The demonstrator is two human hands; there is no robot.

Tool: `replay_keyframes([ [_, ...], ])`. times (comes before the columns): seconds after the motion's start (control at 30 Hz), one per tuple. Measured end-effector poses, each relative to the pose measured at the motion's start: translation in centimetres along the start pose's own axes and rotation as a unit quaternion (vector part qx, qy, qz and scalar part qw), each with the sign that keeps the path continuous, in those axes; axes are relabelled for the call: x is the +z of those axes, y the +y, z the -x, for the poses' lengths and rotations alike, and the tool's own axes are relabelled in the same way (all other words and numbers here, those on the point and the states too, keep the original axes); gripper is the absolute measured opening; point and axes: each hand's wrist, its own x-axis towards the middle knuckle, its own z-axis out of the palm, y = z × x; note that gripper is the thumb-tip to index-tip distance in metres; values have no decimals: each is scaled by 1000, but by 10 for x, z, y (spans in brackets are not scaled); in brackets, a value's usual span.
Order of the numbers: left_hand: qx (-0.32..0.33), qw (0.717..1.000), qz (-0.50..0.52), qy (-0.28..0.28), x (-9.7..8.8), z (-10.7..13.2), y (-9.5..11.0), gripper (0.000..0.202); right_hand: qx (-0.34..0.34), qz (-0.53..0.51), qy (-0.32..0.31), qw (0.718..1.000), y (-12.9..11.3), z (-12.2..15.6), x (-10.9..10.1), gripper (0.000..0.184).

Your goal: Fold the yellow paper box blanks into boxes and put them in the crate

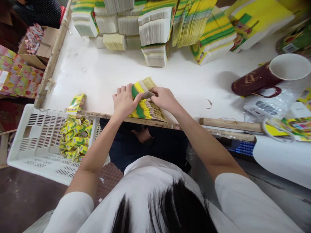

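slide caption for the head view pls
Left grip and right grip on flat yellow-green cartons at the edge of a white table

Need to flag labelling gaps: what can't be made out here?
Head view:
Left hand: palm hidden by the hand's own back.
Right hand: fingertips partly hidden by its own fingers; how many flat cartons it pinches is unclear.
Stacks at the back: some cut off by the top edge.
White crate: right side partly covered by the left forearm.
Green barcoded item: cut off by the right edge.
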Motion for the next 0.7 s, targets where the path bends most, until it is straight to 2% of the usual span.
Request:
replay_keyframes([
  [0.37,0,1000,3,1,0,0,0,61,0,-7,2,1000,-1,2,0,36],
  [0.7,1,1000,5,5,1,0,-1,62,-44,-30,-13,998,5,4,-7,38],
])
